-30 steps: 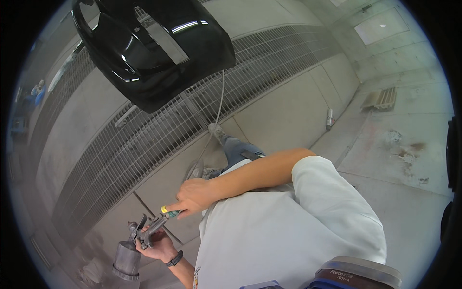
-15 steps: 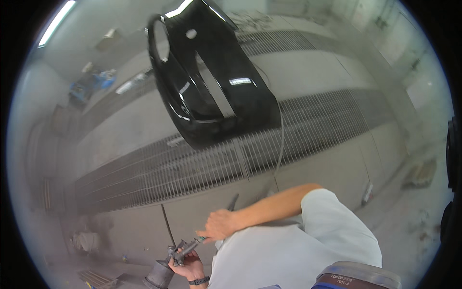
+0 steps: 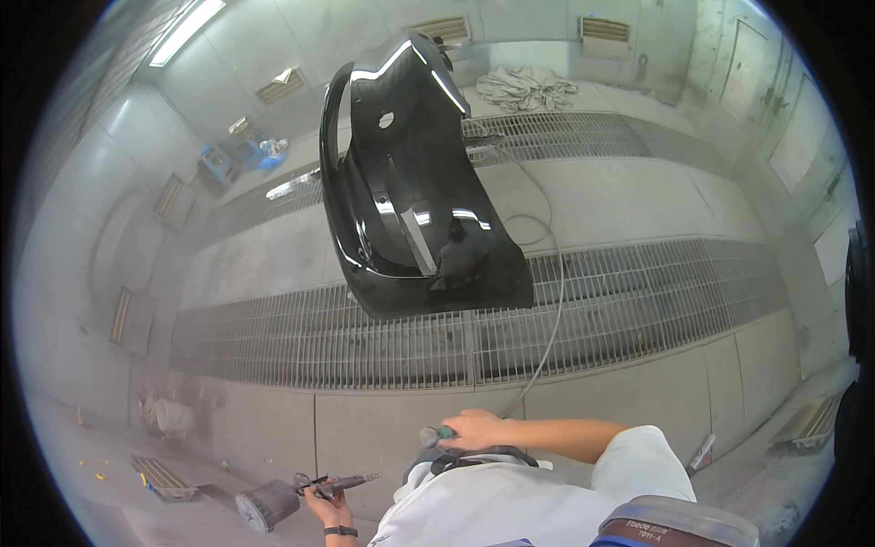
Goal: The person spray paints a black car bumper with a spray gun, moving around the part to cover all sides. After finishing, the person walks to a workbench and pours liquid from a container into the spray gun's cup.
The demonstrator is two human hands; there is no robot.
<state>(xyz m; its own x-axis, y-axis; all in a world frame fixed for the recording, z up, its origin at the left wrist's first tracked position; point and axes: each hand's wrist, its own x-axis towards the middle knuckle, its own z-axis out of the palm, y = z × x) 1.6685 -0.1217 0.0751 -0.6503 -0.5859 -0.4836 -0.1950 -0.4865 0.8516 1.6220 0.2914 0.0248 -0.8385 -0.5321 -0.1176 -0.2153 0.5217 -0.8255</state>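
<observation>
My left hand (image 3: 319, 504), with a dark wristband, grips a metal spray gun (image 3: 333, 486) near the lower left; its grey cup (image 3: 264, 503) hangs to the left. The gun's air inlet points right, bare and apart from the hose. My right hand (image 3: 469, 430) is at waist height, closed on a green hose connector (image 3: 446, 434), with a small grey piece beside it. The pale air hose (image 3: 554, 328) runs from near that hand across the floor. A glossy black car bumper (image 3: 410, 182) stands upright ahead of me, above the floor grating (image 3: 620, 292).
Walls with vents (image 3: 604, 36) surround me. A crumpled sheet (image 3: 524, 88) lies at the back; blue items (image 3: 219, 160) are at back left. A pale bucket (image 3: 171, 412) sits at left, a small canister (image 3: 700, 453) at right. A respirator cartridge (image 3: 679, 527) shows at bottom right.
My view has lifted toward the bumper and back wall. My hands have moved apart: the gun went left in my left hand, and my right hand came away from it with the hose connector.
</observation>
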